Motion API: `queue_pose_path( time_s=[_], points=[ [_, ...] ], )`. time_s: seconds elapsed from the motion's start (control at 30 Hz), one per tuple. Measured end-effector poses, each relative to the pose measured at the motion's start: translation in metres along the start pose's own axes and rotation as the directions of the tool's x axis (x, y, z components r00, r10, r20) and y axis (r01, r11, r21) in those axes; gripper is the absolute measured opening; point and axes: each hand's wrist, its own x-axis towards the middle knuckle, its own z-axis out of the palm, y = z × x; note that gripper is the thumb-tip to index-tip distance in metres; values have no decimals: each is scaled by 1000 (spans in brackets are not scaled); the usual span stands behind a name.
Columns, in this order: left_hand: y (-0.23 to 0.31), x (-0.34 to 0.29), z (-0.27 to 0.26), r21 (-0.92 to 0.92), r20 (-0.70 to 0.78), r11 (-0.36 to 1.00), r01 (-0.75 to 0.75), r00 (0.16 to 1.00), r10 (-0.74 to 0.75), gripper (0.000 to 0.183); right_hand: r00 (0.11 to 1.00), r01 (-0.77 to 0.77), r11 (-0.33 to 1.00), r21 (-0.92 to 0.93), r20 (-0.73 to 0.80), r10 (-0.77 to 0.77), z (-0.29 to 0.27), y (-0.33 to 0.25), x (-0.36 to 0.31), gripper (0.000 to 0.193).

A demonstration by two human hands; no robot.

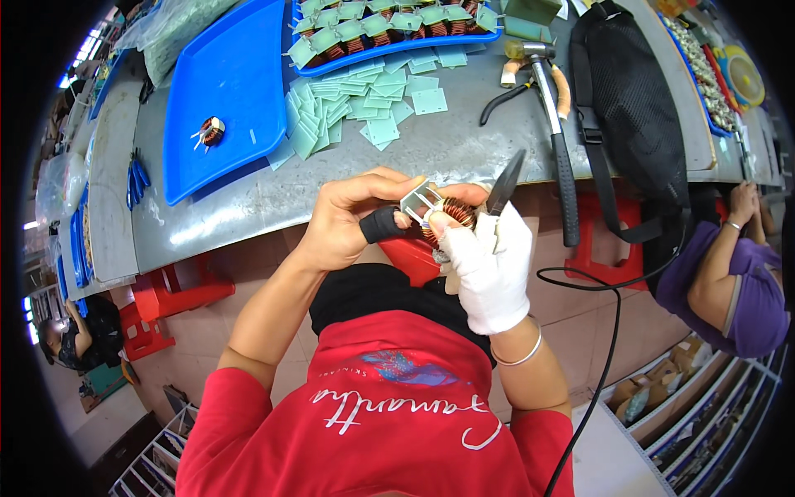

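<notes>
Coil (459, 214) and plate (413, 201) in hand, just 1 o'clock of centre.
Left hand (341, 222) pinches plate; gloved right hand (495, 269) grips coil, dark blade (507, 180) beside it. Grey metal bench (464, 145): blue tray (236, 66) at 10, loaded tray (402, 57) 12, hammer (557, 137) 1–2, bag (638, 108) 2. Room: red stool (186, 296) 9, co-worker (725, 286) 3, shelves (704, 414) 4.

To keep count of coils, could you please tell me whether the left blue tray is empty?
Not empty: a copper coil lies inside the blue tray, with mostly bare base around it.
</notes>
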Motion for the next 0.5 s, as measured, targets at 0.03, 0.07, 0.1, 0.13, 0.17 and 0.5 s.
queue_pose_path(
  time_s=[0.03,0.07,0.1,0.13,0.17,0.5],
  points=[
    [0,-1,-1,0,-1,1000,1,1000,-1,35,1000,-1,1000,0,0,1,-1,-2,1,23],
    [1,-2,-2,-7,-5,1000,17,1000,-17,35,997,-32,996,-83,61,37,-4,-7,4,22],
    [1,-3,-2,-15,-10,999,33,999,-33,36,990,-57,984,-168,118,78,-6,-12,7,22],
    [1,-3,-2,-15,-10,999,32,999,-32,36,975,-177,978,-112,119,190,-6,-21,8,21],
    [0,-3,-2,-8,-14,1000,26,1000,-26,35,974,-177,978,-112,120,190,-8,-21,9,21],
    [-2,0,1,3,-27,999,-46,999,46,34,981,-194,975,104,46,190,-1,-12,4,28]
  ],
)
